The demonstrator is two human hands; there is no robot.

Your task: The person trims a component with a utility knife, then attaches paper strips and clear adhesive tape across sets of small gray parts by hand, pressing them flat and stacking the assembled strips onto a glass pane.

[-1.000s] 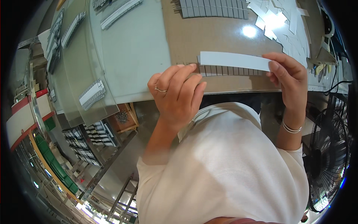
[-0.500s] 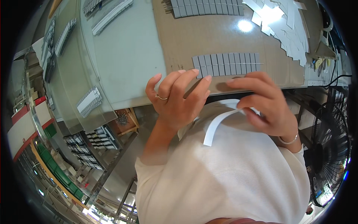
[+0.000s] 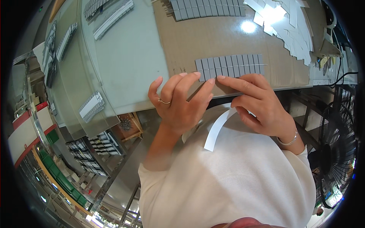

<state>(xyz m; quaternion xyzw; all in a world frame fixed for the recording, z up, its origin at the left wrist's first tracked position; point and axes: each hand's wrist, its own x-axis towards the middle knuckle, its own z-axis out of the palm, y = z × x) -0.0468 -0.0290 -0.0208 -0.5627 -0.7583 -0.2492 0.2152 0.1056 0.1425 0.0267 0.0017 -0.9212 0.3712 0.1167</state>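
A short row of narrow grey rectangular pieces [image 3: 230, 66] lies side by side on brown board, with a thin pale line across its middle. At its left end my left hand [image 3: 178, 97] rests with fingers apart and bent, two fingertips on or against the near left corner. It is open and grips nothing I can see. My right hand [image 3: 264, 108] is just in front of the row, index finger stretched to its near edge beside my left fingers. Between its thumb and other fingers is a curved white paper strip [image 3: 215, 131], its free end hanging toward my shirt.
A longer row of grey pieces [image 3: 207, 9] lies farther back. Loose white strips [image 3: 292, 34] are piled at the back right. More bundled pieces [image 3: 114, 19] lie on the glass-topped left side. A black fan [image 3: 330, 152] stands right, beyond the table's near edge.
My right hand has moved left, carrying the white strip, and its index finger has come to the row's near edge. My left hand has stayed almost in place.
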